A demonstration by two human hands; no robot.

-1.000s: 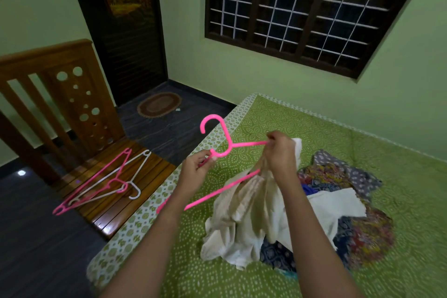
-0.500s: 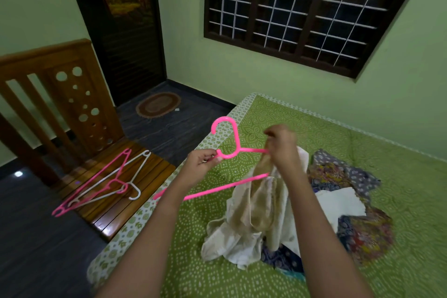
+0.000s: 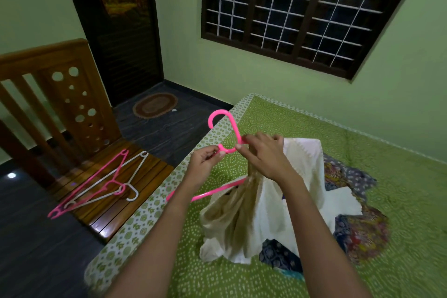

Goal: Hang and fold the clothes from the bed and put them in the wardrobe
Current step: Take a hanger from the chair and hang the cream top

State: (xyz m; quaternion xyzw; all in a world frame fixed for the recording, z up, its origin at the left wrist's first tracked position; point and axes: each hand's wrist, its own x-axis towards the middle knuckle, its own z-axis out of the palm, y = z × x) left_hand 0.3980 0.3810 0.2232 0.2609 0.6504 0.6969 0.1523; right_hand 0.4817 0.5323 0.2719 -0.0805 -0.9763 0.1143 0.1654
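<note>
Cream garment [image 3: 266, 213] drapes from the raised right hand [image 3: 263, 155], whose fingers pinch it against the pink hanger [image 3: 237, 131] just below the hook, above the bed [image 3: 290, 123]. The left hand [image 3: 205, 162] pinches the hanger's left shoulder. Cloth hides the hanger's right half. Patterned clothes [image 3: 358, 232] lie beyond.

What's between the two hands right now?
Head view: only the neck of the pink hanger, which the left hand and right hand both hold.
</note>
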